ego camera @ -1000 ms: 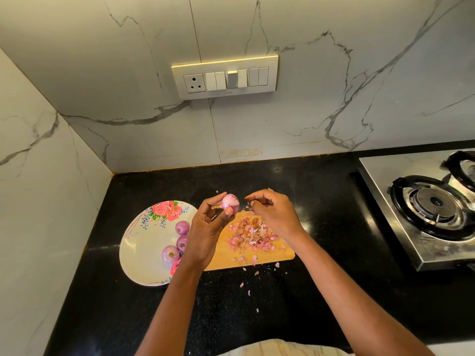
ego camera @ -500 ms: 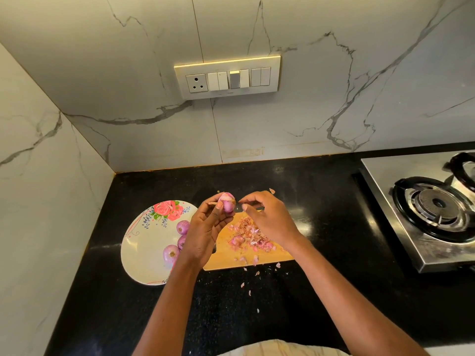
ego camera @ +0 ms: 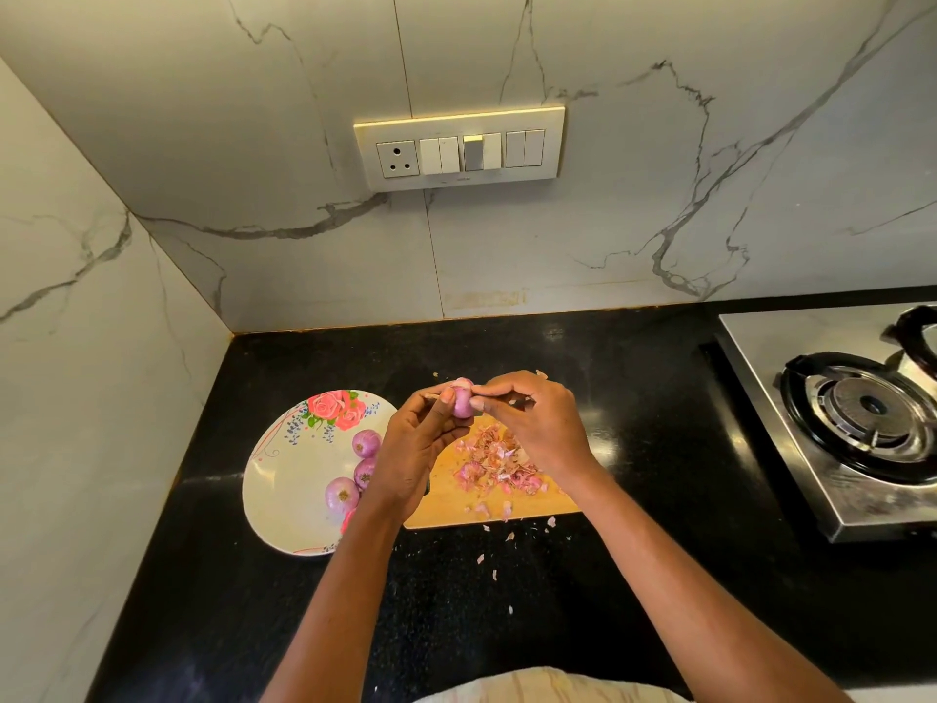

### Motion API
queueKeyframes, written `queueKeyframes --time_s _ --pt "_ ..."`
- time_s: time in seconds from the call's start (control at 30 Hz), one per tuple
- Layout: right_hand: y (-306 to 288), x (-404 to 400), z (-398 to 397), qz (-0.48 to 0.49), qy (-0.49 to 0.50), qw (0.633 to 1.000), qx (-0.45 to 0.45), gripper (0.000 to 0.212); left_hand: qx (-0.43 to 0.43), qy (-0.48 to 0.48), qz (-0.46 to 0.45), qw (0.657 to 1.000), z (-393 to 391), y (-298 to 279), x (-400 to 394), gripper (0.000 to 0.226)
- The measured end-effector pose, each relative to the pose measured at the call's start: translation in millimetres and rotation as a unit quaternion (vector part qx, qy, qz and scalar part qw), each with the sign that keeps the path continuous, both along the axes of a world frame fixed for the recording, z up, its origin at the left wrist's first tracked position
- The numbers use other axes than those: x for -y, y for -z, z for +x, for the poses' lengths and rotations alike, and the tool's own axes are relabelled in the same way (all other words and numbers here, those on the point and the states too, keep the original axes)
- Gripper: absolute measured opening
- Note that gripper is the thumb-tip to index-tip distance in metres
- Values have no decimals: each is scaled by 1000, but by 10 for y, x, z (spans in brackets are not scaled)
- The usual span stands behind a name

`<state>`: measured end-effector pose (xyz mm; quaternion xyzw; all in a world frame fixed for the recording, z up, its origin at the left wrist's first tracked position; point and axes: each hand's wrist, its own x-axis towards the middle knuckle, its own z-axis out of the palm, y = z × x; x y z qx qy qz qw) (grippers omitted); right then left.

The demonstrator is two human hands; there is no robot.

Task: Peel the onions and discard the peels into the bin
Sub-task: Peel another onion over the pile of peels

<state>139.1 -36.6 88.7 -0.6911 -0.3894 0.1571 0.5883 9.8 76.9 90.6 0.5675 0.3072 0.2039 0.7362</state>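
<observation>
The left hand (ego camera: 421,449) gripped a small pink onion (ego camera: 462,398), fingers curled round it, holding it up over the far edge of the cutting board (ego camera: 446,504). The right hand (ego camera: 532,423) was right beside it, its fingertips (ego camera: 479,402) pinched at the onion's skin, so that hand was closed on a bit of peel as far as could be made out; the peel itself was too small to see clearly.

Plenty looked done. A heap of peels (ego camera: 499,461) lay on the board, directly under the hands, and loose flakes (ego camera: 494,560) were scattered on the black bench (ego camera: 507,626) just near of the board. Left of the board sat a flowered plate (ego camera: 284,479) with three onions (ego camera: 342,494) showing at its right side, partly hidden by the left wrist. They looked smooth and shiny, so probably peeled, though that could not be told for sure.

What was left, by the look of it: finish the onion in hand, then gather the heap and the strays. No bin showed anywhere in the view, so the discarding step appeared not yet begun. A gas stove (ego camera: 862,413) stood at the right.
</observation>
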Motion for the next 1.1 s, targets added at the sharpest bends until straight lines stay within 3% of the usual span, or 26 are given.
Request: queueKeyframes --time_s 0.27,0.43,0.63,0.8,1.1 --pt "-14 -48 -3 -32 23 994 100 11 4 8 -12 1000 20 -36 25 46" --pt "-19 -35 4 -39 33 998 39 15 -2 -7 -35 999 27 -13 28 39" --pt "-26 -31 12 -38 -28 997 54 29 -5 -13 -39 999 50 -44 -16 45" --pt "-5 -46 -2 32 9 999 23 20 -4 -3 -34 999 77 -93 -36 46" --pt "25 -97 -40 -15 49 992 111 11 14 -9 -36 999 114 -93 7 40"
